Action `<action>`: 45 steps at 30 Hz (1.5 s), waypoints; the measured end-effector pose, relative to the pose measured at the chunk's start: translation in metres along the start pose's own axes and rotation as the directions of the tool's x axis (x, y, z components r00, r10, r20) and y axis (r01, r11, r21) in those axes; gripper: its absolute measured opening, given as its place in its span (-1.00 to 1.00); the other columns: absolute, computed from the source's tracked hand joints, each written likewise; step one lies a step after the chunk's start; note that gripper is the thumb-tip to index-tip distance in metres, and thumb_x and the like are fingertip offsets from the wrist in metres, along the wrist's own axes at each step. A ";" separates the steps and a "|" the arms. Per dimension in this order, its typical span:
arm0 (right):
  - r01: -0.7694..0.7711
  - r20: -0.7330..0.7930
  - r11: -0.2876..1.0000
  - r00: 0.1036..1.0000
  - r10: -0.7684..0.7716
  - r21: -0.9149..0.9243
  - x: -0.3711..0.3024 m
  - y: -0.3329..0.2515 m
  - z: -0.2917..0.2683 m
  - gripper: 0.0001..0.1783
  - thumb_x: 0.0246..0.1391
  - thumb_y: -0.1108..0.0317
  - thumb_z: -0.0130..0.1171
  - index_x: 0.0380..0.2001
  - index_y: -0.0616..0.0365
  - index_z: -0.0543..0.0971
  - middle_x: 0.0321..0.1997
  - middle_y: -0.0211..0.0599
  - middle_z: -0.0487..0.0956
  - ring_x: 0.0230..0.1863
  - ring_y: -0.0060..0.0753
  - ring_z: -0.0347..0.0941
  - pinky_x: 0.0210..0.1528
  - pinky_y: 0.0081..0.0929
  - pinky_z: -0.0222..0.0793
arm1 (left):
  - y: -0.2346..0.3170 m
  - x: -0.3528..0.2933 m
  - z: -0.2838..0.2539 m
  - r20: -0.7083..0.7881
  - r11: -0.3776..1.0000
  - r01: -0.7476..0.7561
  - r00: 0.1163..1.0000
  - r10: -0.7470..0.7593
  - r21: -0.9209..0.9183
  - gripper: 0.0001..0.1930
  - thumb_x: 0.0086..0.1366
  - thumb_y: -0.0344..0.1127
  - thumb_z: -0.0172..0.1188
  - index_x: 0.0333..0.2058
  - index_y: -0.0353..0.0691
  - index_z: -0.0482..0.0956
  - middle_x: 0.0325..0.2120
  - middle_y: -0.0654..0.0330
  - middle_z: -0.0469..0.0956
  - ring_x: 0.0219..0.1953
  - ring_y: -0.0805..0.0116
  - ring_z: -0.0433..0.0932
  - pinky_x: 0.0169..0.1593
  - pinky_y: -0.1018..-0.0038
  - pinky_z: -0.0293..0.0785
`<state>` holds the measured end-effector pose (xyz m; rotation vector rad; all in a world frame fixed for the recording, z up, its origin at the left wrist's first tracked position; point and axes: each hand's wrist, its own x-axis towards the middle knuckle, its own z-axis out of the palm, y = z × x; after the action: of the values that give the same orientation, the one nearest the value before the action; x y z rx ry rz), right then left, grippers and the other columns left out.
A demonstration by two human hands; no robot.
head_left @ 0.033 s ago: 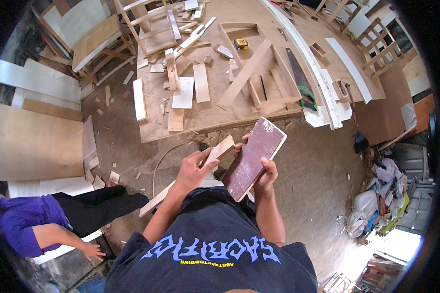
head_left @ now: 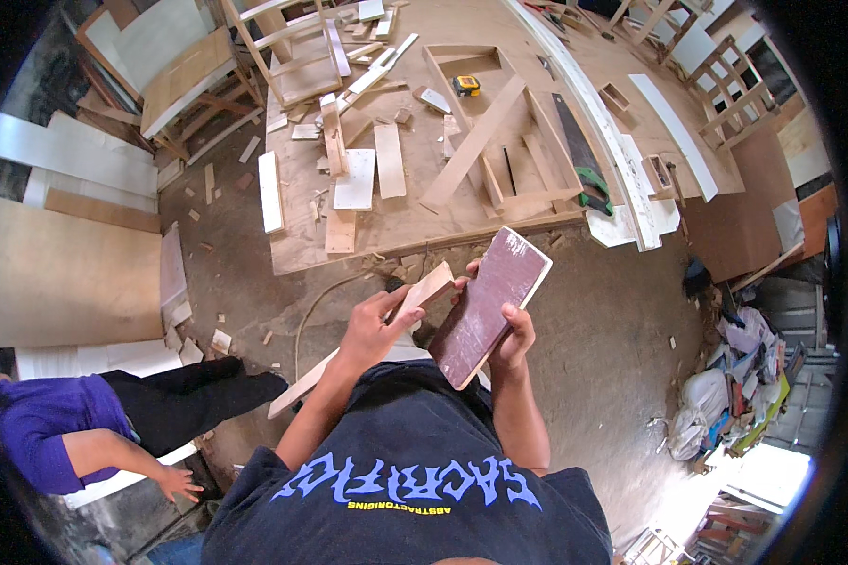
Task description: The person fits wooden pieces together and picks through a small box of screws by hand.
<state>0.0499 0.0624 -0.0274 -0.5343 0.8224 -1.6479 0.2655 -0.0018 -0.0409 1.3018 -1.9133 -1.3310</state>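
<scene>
Matt bare-wood block (head_left: pixel 428 289); scuffed, faintly glossy maroon board (head_left: pixel 490 306), perhaps laminate; matt wooden tabletop (head_left: pixel 298 249).

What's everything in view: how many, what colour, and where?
Held board: 1, maroon, centre
Wood block: 1, brown, left of board
Table: 1, brown, ahead
Frame: 1, light brown, on table
Tape measure: 1, yellow, inside frame
Handsaw: 1, green-handled, by frame
Long strips: several, white, on table
Offcuts: many, white and brown, table and floor
Panels: several, tan and white, left
Bags: several, white, right
Co-worker: 1, purple top, lower left
Shirt: 1, dark, lower centre
Left grip: 1, bare, holding block
Right grip: 1, bare, holding board
</scene>
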 end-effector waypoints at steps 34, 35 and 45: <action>0.185 0.287 -0.225 0.742 -0.606 -0.956 0.164 0.037 0.037 -0.18 -0.11 0.28 0.57 0.32 -0.31 0.59 0.46 0.02 0.38 0.35 0.05 0.42 0.31 -0.08 0.35 | -0.021 0.099 -0.105 0.296 0.890 0.310 0.931 -0.213 -0.335 -0.20 0.56 0.34 -0.09 -0.61 -0.30 0.54 -0.74 0.32 0.37 -0.66 0.52 0.32 -0.54 0.45 0.21; 0.149 0.223 -0.168 0.723 -0.654 -0.974 0.175 0.034 0.034 -0.14 -0.11 0.30 0.60 0.35 -0.24 0.57 0.49 0.05 0.33 0.37 0.10 0.40 0.36 -0.05 0.36 | -0.024 0.103 -0.111 0.311 0.869 0.329 0.925 -0.218 -0.369 -0.19 0.56 0.35 -0.10 -0.62 -0.31 0.53 -0.74 0.31 0.37 -0.66 0.52 0.32 -0.55 0.45 0.21; 0.159 0.281 -0.262 0.793 -0.541 -0.952 0.209 0.065 0.077 -0.20 -0.13 0.36 0.55 0.27 -0.37 0.62 0.43 0.04 0.40 0.24 0.06 0.49 0.25 -0.12 0.42 | -0.049 0.148 -0.153 0.392 0.829 0.406 0.885 -0.251 -0.385 -0.21 0.57 0.29 -0.08 -0.61 -0.32 0.57 -0.73 0.24 0.47 -0.69 0.48 0.43 -0.62 0.42 0.31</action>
<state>0.0983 -0.1641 -0.0443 -1.8923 2.4326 -1.1842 0.3418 -0.2067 -0.0401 1.2578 -1.4456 -2.1447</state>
